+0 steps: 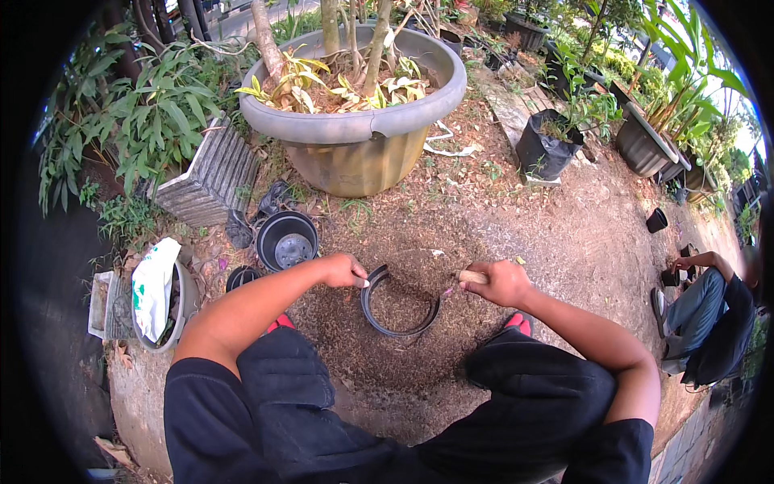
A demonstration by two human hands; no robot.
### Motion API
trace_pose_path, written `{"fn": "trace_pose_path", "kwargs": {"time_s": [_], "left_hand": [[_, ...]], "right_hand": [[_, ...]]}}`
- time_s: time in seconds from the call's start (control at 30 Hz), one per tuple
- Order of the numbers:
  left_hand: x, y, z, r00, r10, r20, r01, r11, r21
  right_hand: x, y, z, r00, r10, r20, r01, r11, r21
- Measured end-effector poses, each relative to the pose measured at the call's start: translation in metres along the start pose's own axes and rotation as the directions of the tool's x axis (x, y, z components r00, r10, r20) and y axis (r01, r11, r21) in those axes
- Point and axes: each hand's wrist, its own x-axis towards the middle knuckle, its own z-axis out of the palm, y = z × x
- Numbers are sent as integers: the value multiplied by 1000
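Observation:
Between my feet, a round black pot (369, 313) holds brown, crumbly soil (401, 310), and loose soil covers the far part of its rim. My left hand (345, 272) is closed at the left side of that rim, with the thumb and fingers pinching its edge. On the other side, my right hand (504, 284) wraps round the light wooden handle (473, 277) of a tool. The handle points left toward the pot. Its working end cannot be made out against the heaped soil beyond the pot.
A large planter (355, 157) with thin trunks stands ahead. At left are an empty black pot (288, 241), a corrugated grey block (211, 179) and a white sack (155, 290) on a pot. A black plant bag (550, 145) stands far right. Another person (709, 315) squats at right.

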Motion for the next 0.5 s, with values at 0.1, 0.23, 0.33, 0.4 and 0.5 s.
{"fn": "trace_pose_path", "kwargs": {"time_s": [0.1,0.23,0.33,0.4,0.5], "left_hand": [[4,-9,3,999,44,-8,-44,999,25],[5,-5,1,999,40,7,-40,998,52],[-1,8,-7,997,-15,74,12,999,42],[-2,6,-5,998,7,55,-8,1000,27],[-2,4,-5,998,0,57,-2,1000,24]], "right_hand": [[1,-5,-3,1000,21,-3,-21,1000,-9],[2,-7,-6,999,32,-12,-33,998,-58],[1,-11,-13,999,51,-18,-52,995,-80],[1,-12,-16,998,45,-32,-48,993,-106],[2,-9,-17,998,16,-62,-25,991,-135]]}}
